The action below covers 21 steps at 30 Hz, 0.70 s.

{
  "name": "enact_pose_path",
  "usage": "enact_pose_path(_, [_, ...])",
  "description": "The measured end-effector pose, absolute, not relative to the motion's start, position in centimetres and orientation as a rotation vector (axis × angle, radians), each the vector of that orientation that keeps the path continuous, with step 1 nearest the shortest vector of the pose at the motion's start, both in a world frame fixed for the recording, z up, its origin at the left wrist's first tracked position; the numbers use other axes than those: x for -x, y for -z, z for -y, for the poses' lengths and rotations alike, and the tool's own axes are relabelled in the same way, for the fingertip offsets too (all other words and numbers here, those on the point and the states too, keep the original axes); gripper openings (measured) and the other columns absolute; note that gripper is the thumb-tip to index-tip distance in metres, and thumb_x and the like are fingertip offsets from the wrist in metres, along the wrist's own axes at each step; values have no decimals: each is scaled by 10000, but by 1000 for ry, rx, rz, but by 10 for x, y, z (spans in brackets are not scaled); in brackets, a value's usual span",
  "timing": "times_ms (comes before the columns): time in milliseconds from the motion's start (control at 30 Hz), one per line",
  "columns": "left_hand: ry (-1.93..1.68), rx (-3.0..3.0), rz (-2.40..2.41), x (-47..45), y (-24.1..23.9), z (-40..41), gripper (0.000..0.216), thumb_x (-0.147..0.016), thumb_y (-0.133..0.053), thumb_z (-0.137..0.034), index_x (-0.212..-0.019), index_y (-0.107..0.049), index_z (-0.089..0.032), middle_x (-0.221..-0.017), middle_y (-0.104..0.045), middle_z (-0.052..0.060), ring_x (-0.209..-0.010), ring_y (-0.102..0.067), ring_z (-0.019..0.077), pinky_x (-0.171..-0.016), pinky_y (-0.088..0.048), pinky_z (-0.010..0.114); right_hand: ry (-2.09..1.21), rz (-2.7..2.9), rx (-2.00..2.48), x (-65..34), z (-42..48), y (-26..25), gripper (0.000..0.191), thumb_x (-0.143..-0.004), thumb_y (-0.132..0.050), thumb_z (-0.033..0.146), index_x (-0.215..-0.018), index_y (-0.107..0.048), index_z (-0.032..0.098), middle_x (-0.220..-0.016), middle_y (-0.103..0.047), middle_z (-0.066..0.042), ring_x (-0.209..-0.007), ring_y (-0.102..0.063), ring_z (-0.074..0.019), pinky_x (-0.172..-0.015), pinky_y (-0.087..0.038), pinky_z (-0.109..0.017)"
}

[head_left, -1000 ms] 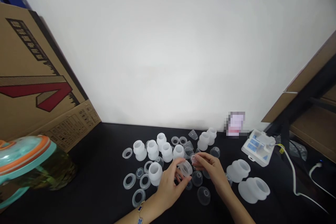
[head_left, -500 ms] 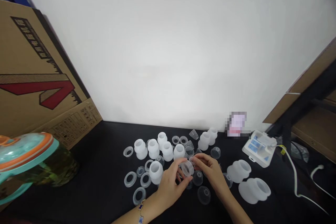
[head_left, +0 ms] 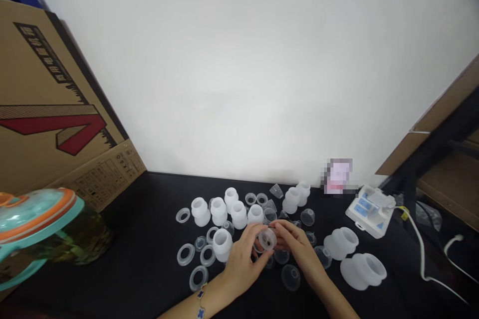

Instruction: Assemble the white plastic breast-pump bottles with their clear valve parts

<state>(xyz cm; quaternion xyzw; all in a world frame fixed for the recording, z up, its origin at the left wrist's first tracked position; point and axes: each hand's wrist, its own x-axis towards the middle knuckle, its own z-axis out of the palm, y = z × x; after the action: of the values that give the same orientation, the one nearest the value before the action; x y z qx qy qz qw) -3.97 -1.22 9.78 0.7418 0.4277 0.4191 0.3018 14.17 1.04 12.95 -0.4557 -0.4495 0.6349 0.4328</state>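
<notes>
My left grip (head_left: 243,254) pinches a translucent round plastic ring (head_left: 263,242) by its rim, probably freeing its opening; right grip (head_left: 298,245) hold: can't tell.

Jug (head_left: 73,239) left of rings (head_left: 185,262), case (head_left: 368,212) right of hands (head_left: 245,256), wall (head_left: 239,84) behind table (head_left: 142,229).

Translucent ring (head_left: 266,246), short-walled, colourless; interior partly shadowed. Sits between 5 and 6 o'clock from view centre. Held up, opening tilted toward viewer. Left hand (head_left: 245,253) grips rim: forefinger near 12, thumb near 5. Right hand (head_left: 295,244) fingertips close at 2; contact unclear.
</notes>
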Motion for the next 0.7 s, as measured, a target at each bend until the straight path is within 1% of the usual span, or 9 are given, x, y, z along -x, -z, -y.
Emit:
enact_pose_path(67, [-1114,-1978,-1137,40,-98,12,397,-911,-616,-194,-1283,-508,-281,-1270,-596,70,-828,-661,171,-671,-588,288,-1598,1115,1136,-141,-9,-131,530,-752,-711,707,-933,-749,210,-840,-785,-68,-808,-752,-290,-760,-584,-390])
enact_pose_path(167, [-1130,-1998,-1139,39,-98,13,398,-919,-611,-201,-1294,-506,-281,-1285,-591,76,-822,-667,173,-662,-589,289,-1628,1121,1095,-141,-8,-131,531,-784,-688,703,-949,-759,203,-848,-788,-76,-805,-753,-283,-764,-580,-385])
enact_pose_path(400, [-1132,-2022,-1139,40,-100,12,406,-935,-604,-214,-1322,-506,-290,-1287,-590,75,-840,-669,175,-659,-593,282,-1652,1150,1044,-141,-7,-130,460,-799,-720,646,-975,-777,225,-853,-784,-53,-784,-748,-267,-743,-581,-368])
enact_pose_path(633, [-1115,-2035,-1155,39,-100,12,435,-929,-599,-201,-1344,-503,-285,-1299,-594,86,-845,-674,175,-671,-611,284,-1646,1151,1073,-140,-8,-130,474,-724,-808,603,-992,-771,214,-896,-781,-56,-823,-744,-278,-740,-593,-370])
enact_pose_path(700, [-1111,-2035,-1159,39,-100,12,435,-931,-596,-203,-1348,-503,-285,-1301,-592,88,-832,-672,172,-669,-614,290,-1649,1152,1064,-140,-8,-130,453,-720,-819,585,-982,-772,219,-915,-782,-55,-844,-742,-281,-751,-597,-376])
